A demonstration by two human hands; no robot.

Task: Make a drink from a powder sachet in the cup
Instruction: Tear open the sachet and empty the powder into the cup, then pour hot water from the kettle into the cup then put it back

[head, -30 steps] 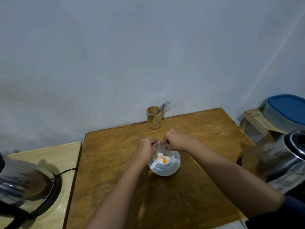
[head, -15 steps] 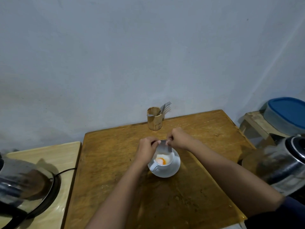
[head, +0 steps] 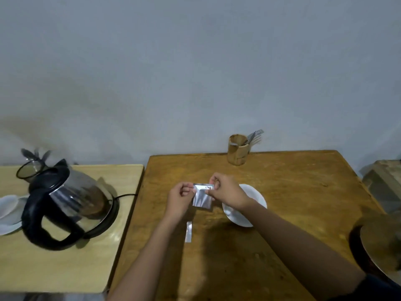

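A silver foil sachet [head: 202, 196] hangs between both hands above the brown wooden table [head: 293, 187]. My left hand [head: 180, 198] pinches its top left corner, my right hand [head: 227, 192] its top right corner. To the right, mostly hidden behind my right wrist, a white cup stands on a white saucer [head: 257, 197]. A torn silver strip [head: 188, 232] lies on the table below the sachet.
A glass electric kettle [head: 71, 203] with a black handle stands on the lighter side table [head: 65, 263] at left, beside white dishes [head: 8, 211]. A bamboo holder [head: 237, 152] with forks stands at the back edge. A shiny lid [head: 382, 242] shows at the right edge.
The view has swung left. The sachet, held over the cup before, now hangs left of the cup between both hands.
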